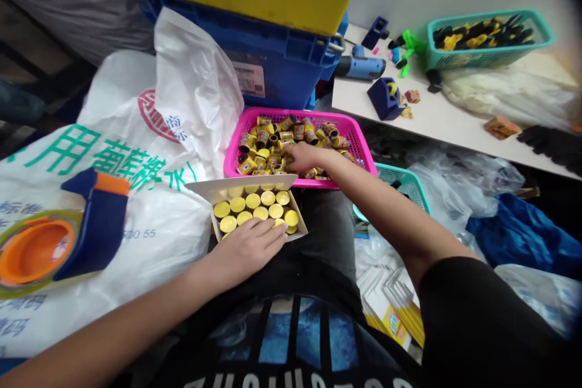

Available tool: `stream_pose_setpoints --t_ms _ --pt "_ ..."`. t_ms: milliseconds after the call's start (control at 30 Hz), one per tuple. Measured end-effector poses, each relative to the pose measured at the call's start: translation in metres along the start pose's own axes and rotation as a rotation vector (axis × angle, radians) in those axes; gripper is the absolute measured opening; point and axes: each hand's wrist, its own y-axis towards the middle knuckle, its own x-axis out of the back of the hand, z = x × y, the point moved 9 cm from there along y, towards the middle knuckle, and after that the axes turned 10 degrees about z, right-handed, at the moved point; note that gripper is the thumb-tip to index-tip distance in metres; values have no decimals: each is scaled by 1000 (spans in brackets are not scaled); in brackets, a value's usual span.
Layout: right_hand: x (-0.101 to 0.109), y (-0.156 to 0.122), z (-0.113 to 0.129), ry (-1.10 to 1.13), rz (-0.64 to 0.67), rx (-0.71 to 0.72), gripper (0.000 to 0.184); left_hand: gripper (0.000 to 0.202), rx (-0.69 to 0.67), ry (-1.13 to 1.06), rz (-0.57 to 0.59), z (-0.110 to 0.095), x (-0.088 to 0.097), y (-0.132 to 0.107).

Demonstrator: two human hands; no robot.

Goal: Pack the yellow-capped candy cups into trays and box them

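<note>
My left hand (pixel 249 248) lies with fingers stretched out over the near side of a small open cardboard box (pixel 254 183) on my lap. Rows of small cylinders with yellow round tops (pixel 253 201) stand upright in the box, and my fingers touch the nearest ones. Inside a pink plastic basket (pixel 364 148) just beyond, my right hand (pixel 301 156) is down among many loose small yellow-and-black printed cylinders (pixel 264 154). Its fingers are bent and closed, their tips partly hidden, and whatever they hold cannot be made out.
At left, an orange-and-blue tape dispenser (pixel 104 218) lies on a large white sack (pixel 182 91). Blue crates (pixel 282 60) rise behind the basket. A white table (pixel 436 115) at right bears a small tape dispenser (pixel 386 98), a blue tool (pixel 361 66) and a teal basket (pixel 482 57).
</note>
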Motion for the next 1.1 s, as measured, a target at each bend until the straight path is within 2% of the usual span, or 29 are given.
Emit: stream_pose_setpoints --t_ms 67,167,267,333,400,467,567,767,967,1100 --pt "18 -27 -5 41 -131 29 38 19 8 -1 32 1 2 3" --pt "33 -97 -4 312 -298 187 38 21 30 -11 77 3 1 7" --pt "11 -161 17 533 -226 409 40 21 16 -13 95 3 -2 7" --pt "-12 -184 39 475 -183 498 37 21 3 -16 84 3 -2 5" --pt "-35 -186 56 287 -187 497 30 20 -5 -16 69 3 -2 3" --pt "-51 -175 66 86 -216 428 24 21 -16 -7 57 3 -1 2" --pt "-56 -159 70 -77 -255 339 24 24 -47 7 44 0 1 -1" --pt "-55 -157 72 -3 -146 390 27 24 -50 -17 1 2 3 -7" --pt "-47 -152 72 -101 -298 287 27 21 -99 -20 -27 1 2 -11" --pt "-49 -160 79 -5 -270 335 28 22 -116 -44 -63 4 7 -14"
